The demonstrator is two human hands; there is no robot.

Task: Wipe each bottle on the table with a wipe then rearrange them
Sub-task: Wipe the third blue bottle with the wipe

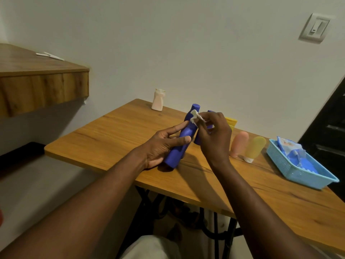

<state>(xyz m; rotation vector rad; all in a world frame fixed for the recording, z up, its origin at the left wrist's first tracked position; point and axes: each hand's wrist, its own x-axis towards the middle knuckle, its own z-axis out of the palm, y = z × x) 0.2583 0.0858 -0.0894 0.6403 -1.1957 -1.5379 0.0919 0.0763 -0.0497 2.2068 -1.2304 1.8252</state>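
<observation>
Your L hand (162,144) grips blue bottle (177,148), R hand (214,135) pinches wipe (196,116) on it. Right of R hand: pink tube (239,144), yellow tube (254,148), basket (298,174). Behind it, 2nd blue bottle (197,140) mostly hidden.

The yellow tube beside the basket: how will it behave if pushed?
The yellow tube stands on its small white cap, so it probably tips easily. Its rounded body would likely roll once down. It looks like soft plastic, probably light.
</observation>
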